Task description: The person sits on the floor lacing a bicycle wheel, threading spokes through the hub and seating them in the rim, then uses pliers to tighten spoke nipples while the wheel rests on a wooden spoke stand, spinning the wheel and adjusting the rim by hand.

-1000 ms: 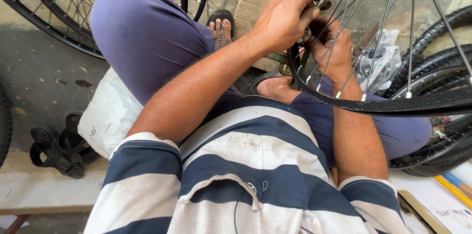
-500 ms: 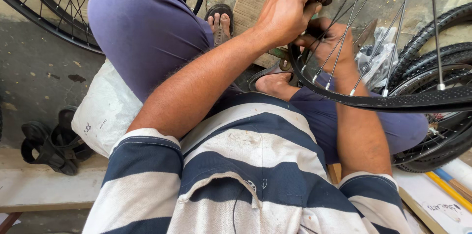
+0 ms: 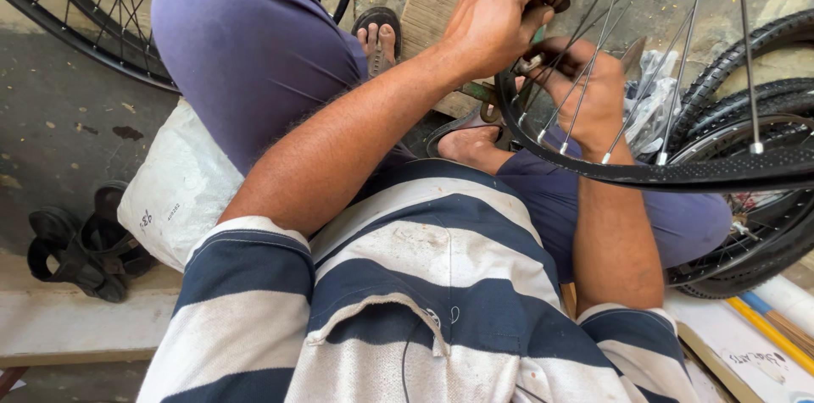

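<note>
Step in hand, by the look of it: spoke/nipple work on the bike wheel (image 3: 678, 174), rim sits across the lap at right, roughly flat to cam, spokes (image 3: 585, 89) fanning up and away toward a hub that's out of frame at top. L hand (image 3: 496, 17) reaches over from the left, fingers curled narrow, pinching something small at the spokes near the rim's inner edge; can't tell exactly what, prob a nipple or small tool. R hand (image 3: 589, 94) is behind the spokes, closed around a spoke cluster, steadying. Next move imo needs a fine twist w/ rim held still, grip is cramped. Rim's near arc runs left-right across view. Around: second wheel (image 3: 170, 22) top left, white sack (image 3: 182, 187) by the knee, black sandals (image 3: 76, 246) on floor, tyres (image 3: 755, 55) stacked right.
</note>
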A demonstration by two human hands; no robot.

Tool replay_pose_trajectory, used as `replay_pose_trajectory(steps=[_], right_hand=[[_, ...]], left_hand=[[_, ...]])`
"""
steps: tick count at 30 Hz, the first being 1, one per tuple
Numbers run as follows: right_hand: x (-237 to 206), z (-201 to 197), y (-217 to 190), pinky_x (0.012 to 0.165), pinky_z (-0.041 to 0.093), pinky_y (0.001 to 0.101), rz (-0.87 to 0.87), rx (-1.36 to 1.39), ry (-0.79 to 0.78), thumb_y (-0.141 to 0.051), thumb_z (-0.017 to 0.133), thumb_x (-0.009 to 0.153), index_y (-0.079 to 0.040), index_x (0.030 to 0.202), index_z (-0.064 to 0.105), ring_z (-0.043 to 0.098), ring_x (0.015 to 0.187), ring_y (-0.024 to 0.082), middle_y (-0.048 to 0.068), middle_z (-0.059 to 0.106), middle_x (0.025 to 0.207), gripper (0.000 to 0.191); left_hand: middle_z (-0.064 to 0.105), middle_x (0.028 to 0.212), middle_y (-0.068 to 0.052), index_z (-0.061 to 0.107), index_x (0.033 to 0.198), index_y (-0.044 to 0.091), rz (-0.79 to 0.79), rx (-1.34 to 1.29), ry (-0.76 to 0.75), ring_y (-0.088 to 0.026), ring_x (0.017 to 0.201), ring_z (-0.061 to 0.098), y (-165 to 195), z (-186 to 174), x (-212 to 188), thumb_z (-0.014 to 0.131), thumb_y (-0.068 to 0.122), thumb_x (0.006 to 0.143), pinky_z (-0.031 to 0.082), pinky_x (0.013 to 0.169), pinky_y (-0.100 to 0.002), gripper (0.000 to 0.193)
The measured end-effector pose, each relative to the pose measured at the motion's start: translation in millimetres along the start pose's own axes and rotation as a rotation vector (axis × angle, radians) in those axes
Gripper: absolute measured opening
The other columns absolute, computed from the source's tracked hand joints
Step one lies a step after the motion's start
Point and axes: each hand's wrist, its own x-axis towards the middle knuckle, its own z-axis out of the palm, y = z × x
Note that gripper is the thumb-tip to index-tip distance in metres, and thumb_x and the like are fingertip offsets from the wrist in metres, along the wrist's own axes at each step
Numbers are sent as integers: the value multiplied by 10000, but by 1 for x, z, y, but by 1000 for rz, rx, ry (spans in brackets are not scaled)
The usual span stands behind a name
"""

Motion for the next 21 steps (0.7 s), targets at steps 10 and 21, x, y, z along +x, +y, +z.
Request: replay_pose_trajectory(steps=[10,21], right_hand=[[10,-12,13,911,569,286,20,-97,-178,74,645,1005,66,1271,655,678,1012,152,70,732,1122,266],[16,-17,14,897,552,282,34,-113,-304,-8,691,972,44,1273,659,660,1002,123,69,727,1129,307]], left_hand=[[767,869,-118,735,1029,97,11,-15,-3,-325,825,750,-1,1,-1,725,160,875,562,718,-438,167],[762,849,-118,737,1014,97,-17,-26,-23,-326,812,750,1,-1,-1,722,158,885,563,703,-436,144]])
